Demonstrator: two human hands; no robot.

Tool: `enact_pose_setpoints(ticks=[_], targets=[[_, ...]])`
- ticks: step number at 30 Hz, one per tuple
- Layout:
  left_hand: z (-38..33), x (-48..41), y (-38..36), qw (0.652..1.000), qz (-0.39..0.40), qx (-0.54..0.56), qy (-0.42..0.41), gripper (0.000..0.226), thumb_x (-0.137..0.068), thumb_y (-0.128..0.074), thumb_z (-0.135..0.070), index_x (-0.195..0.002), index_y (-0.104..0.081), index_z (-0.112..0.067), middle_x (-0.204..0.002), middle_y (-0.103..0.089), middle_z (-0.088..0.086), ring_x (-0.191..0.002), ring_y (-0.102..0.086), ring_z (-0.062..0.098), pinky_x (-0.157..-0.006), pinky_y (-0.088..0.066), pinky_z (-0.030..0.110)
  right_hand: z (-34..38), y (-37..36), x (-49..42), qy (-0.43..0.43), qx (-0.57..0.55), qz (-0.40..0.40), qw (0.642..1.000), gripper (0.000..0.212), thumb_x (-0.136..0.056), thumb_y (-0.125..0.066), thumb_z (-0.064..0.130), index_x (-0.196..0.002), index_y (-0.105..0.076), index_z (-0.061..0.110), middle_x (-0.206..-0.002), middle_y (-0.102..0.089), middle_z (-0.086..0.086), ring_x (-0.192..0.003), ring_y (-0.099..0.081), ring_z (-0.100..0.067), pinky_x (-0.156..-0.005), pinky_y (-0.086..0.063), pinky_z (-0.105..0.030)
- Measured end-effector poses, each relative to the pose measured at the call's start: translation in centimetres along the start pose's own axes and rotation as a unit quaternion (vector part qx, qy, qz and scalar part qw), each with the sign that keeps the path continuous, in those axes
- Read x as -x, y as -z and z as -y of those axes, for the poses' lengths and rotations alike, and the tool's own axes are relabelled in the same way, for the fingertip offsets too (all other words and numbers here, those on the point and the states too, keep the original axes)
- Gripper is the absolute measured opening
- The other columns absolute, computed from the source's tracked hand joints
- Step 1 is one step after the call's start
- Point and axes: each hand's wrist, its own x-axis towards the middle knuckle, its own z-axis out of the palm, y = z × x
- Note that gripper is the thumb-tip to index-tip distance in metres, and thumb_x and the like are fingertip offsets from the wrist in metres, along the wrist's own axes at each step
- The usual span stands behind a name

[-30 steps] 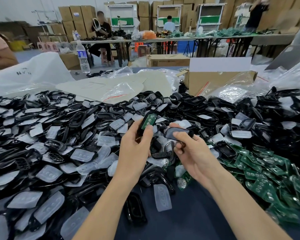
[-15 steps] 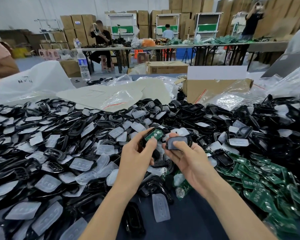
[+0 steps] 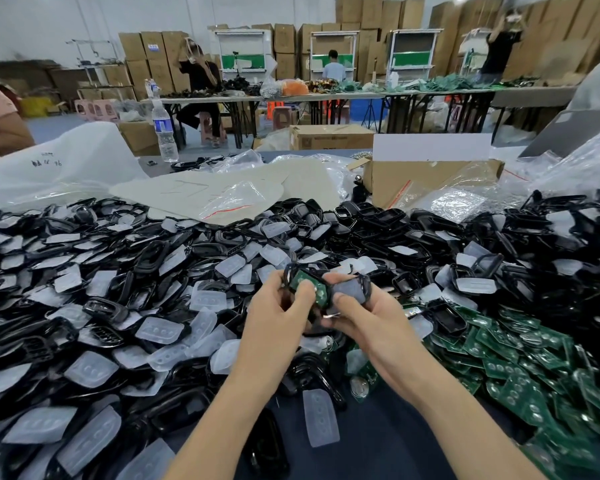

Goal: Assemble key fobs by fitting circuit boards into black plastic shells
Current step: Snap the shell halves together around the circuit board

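Head view, nearest first: a strip of dark counter (image 3: 388, 448) shows between our forearms, with a loose translucent button pad (image 3: 321, 419) and a coin cell (image 3: 359, 386) lying on it. Just beyond, our left grip (image 3: 278, 317) clasps a black shell (image 3: 288, 270) with a green circuit board (image 3: 296, 280) seated in it, the thumb pressing on the board. Our right grip (image 3: 371, 323) pinches a second shell half (image 3: 352, 289) lined with a pale pad, and the two halves touch at their inner ends.

We judge these parts to be very light. The shells look stiff, thin and glossy, so they may slip. The board is rigid but delicate at its components, and the pad is soft and could drop out. We would hold the shells by their long side rims and the board by its edges, keeping fingertips off the seam.

A heap of shells and pads (image 3: 136, 271) crowds the left, and loose boards (image 3: 520, 362) are piled on the right. Both piles lie close to our wrists and could snag them. Farther off are plastic bags (image 3: 222, 199), a cardboard box (image 3: 430, 181) and a water bottle (image 3: 165, 133), well apart from the work. Other people sit or stand at distant tables (image 3: 326, 95).
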Motion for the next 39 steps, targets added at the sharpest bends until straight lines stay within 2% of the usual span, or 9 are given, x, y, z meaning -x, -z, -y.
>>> enact_pose_setpoints(ticks=[5, 8, 11, 14, 19, 22, 28, 34, 39], targets=[[0.4, 0.4, -0.4, 0.996, -0.016, -0.076, -0.05, 0.015, -0.104, -0.044, -0.038, -0.095, -0.05, -0.028, -0.086, -0.065, -0.01, -0.071, -0.06, 0.006, -0.062, -0.047, 0.015, -0.3, 0.1, -0.2, 0.005, 0.035, 0.042, 0.999, 0.024, -0.098, -0.058, 0.011, -0.111, -0.073, 0.024, -0.094, -0.075, -0.004, -0.089, -0.073, -0.019, -0.081, -0.06, -0.03], [0.6, 0.2, -0.1, 0.994, -0.04, -0.08, -0.062, 0.014, -0.105, -0.039, -0.039, -0.103, -0.048, -0.029, -0.089, -0.066, -0.018, -0.074, -0.063, 0.005, -0.063, -0.051, 0.02, -0.1, 0.5, -0.4, 0.014, 0.051, 0.028, 0.998, 0.023, -0.095, -0.062, 0.021, -0.114, -0.069, 0.031, -0.108, -0.076, -0.005, -0.1, -0.073, -0.023, -0.082, -0.058, -0.027], [0.8, -0.1, 0.3, 0.994, -0.039, -0.086, -0.062, 0.02, -0.106, -0.038, -0.039, -0.119, -0.049, -0.029, -0.086, -0.067, -0.014, -0.071, -0.065, 0.008, -0.065, -0.056, 0.034, -0.1, 0.6, -0.4, 0.024, 0.069, 0.018, 0.997, 0.021, -0.095, -0.062, 0.024, -0.109, -0.067, 0.039, -0.111, -0.076, -0.009, -0.101, -0.073, -0.023, -0.075, -0.055, -0.022], [0.9, -0.3, 0.4, 0.994, -0.014, -0.085, -0.064, 0.03, -0.105, -0.041, -0.041, -0.134, -0.047, -0.037, -0.08, -0.068, -0.01, -0.066, -0.065, 0.009, -0.062, -0.054, 0.026, 0.1, 0.6, -0.4, 0.033, 0.096, 0.003, 0.995, 0.017, -0.096, -0.063, 0.027, -0.103, -0.069, 0.041, -0.107, -0.077, -0.009, -0.089, -0.072, -0.02, -0.066, -0.053, -0.023], [1.2, -0.1, 0.2, 0.994, 0.0, -0.08, -0.074, 0.026, -0.102, -0.045, -0.044, -0.126, -0.047, -0.052, -0.077, -0.069, -0.01, -0.061, -0.063, 0.007, -0.06, -0.051, 0.02, 0.1, 0.8, -0.3, 0.033, 0.115, -0.014, 0.993, 0.015, -0.1, -0.063, 0.021, -0.115, -0.065, 0.018, -0.099, -0.077, -0.009, -0.073, -0.067, -0.02, -0.055, -0.052, -0.026], [1.4, -0.3, -0.1, 0.995, 0.008, -0.071, -0.068, 0.029, -0.103, -0.047, -0.04, -0.131, -0.05, -0.039, -0.074, -0.068, -0.011, -0.059, -0.064, 0.004, -0.058, -0.049, 0.017, 0.1, 0.6, 0.0, 0.024, 0.129, -0.001, 0.991, 0.018, -0.1, -0.064, 0.02, -0.117, -0.065, 0.023, -0.09, -0.077, -0.006, -0.072, -0.068, -0.02, -0.054, -0.052, -0.026], [1.5, -0.2, -0.3, 0.994, 0.028, -0.071, -0.079, 0.024, -0.104, -0.049, -0.031, -0.113, -0.049, -0.052, -0.076, -0.069, -0.022, -0.058, -0.066, 0.0, -0.054, -0.045, 0.008, 0.1, 0.5, 0.0, 0.02, 0.135, 0.003, 0.991, 0.027, -0.1, -0.062, 0.014, -0.108, -0.07, 0.039, -0.088, -0.075, -0.001, -0.069, -0.068, -0.014, -0.057, -0.052, -0.024], [2.4, -0.5, -0.1, 0.988, 0.034, -0.122, -0.091, 0.026, -0.101, -0.046, -0.048, -0.124, -0.044, -0.061, -0.086, -0.07, -0.018, -0.074, -0.07, 0.004, -0.067, -0.06, 0.032, 0.3, 0.5, 0.0, 0.026, 0.155, 0.002, 0.988, 0.025, -0.098, -0.063, 0.017, -0.107, -0.07, 0.038, -0.088, -0.075, -0.004, -0.069, -0.067, -0.014, -0.059, -0.053, -0.026], [2.6, -0.5, 0.1, 0.983, 0.028, -0.142, -0.109, 0.03, -0.091, -0.038, -0.068, -0.12, -0.039, -0.071, -0.084, -0.068, -0.018, -0.069, -0.068, 0.01, -0.063, -0.059, 0.034, 0.4, 0.5, 0.2, 0.033, 0.167, 0.002, 0.985, 0.024, -0.098, -0.063, 0.017, -0.105, -0.071, 0.039, -0.089, -0.076, -0.001, -0.067, -0.067, -0.012, -0.058, -0.053, -0.024]])
